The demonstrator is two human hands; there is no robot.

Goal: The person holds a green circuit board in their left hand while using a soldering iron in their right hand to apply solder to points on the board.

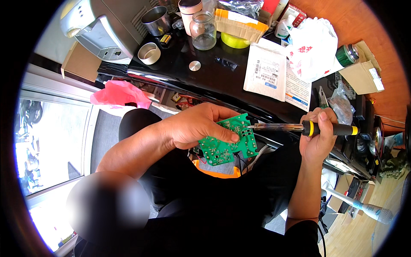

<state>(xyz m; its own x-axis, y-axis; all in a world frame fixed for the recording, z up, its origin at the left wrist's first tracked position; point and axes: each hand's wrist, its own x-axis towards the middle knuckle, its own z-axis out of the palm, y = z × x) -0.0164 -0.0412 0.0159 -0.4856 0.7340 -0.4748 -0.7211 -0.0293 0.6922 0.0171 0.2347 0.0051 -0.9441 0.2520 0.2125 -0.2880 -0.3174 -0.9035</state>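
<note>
A green circuit board (221,150), solder side up, is gripped in my left hand (198,126), the thumb lying across its face. The board is above my lap, and a red wire and dark wires show at its lower edge. My right hand (317,135) is wrapped round the black and yellow handle of a soldering iron (278,127). Its tip points left and meets the board near the upper right part; whether it touches a joint I cannot tell. An orange-rimmed thing (218,173) lies below the board, mostly hidden.
A black glossy desk (171,60) stands ahead, with a glass jar (203,30), a metal cup (156,20), a padded envelope (266,70) and a white plastic bag (314,47). Pliers (322,96) lie at the desk's right. A pink bag (120,95) is at left.
</note>
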